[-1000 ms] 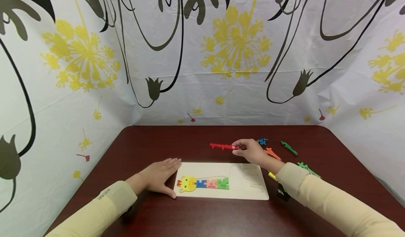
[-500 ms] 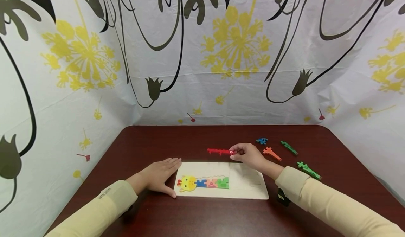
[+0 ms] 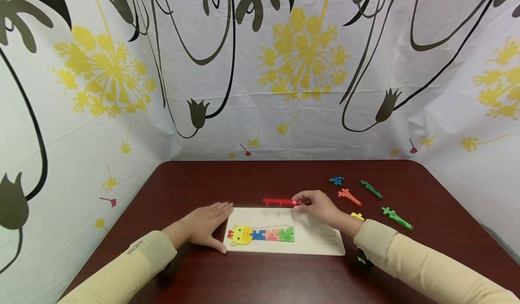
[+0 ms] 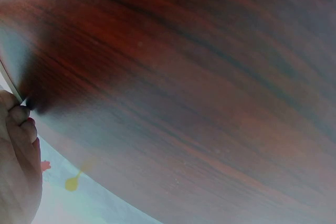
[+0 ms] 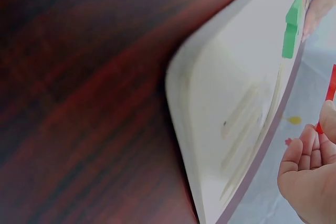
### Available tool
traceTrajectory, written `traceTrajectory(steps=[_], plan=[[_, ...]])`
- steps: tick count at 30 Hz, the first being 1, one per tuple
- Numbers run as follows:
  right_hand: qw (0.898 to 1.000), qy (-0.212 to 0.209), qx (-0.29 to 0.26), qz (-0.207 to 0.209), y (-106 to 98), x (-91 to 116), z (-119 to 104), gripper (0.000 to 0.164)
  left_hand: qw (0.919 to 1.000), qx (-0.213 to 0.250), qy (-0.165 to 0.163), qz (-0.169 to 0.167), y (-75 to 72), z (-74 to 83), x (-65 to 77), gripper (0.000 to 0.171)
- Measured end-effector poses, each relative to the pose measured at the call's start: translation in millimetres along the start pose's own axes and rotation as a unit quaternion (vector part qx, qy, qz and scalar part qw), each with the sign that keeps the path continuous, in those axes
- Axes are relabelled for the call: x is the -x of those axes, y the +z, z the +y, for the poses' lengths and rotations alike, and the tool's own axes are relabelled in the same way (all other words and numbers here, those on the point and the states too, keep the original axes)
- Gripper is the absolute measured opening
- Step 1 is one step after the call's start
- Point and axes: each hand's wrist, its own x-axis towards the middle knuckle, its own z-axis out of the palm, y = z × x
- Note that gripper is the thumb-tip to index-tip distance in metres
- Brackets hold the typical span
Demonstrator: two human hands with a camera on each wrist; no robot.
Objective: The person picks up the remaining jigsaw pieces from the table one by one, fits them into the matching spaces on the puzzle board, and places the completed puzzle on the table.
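A pale wooden puzzle board (image 3: 260,248) lies on the table, with a yellow giraffe head piece (image 3: 241,235) and blue, pink and green neck pieces (image 3: 272,235) set in its left half. My left hand (image 3: 204,225) rests at the board's left end, fingers straight and thumb spread along its edge. My right hand (image 3: 318,206) pinches one end of a long red toothed puzzle piece (image 3: 279,202) between thumb and fingertips, over the board's far edge. In the right wrist view, the red piece (image 5: 332,85) shows at the right edge, and the board's carved recess (image 5: 241,129) holds nothing.
Loose puzzle pieces lie right of the board: a blue one (image 3: 336,181), an orange one (image 3: 349,196), a dark green one (image 3: 371,189), a green one (image 3: 396,218) and a yellow one (image 3: 357,216) partly behind the right forearm. A patterned cloth (image 3: 260,128) hangs behind the table.
My right hand has brought the red piece nearer and slightly left, from beyond the board down to its far edge. The left hand has stayed in place.
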Motion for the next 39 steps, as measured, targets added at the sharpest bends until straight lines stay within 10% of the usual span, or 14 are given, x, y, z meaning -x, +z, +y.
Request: traceTrajectory(steps=[39], plan=[[0.998,-0.002,-0.016,-0.059,22.0,15.5,-0.9,0.01,0.9999,-0.001,-0.01,-0.006,1.3,-0.4,-1.1,0.121]])
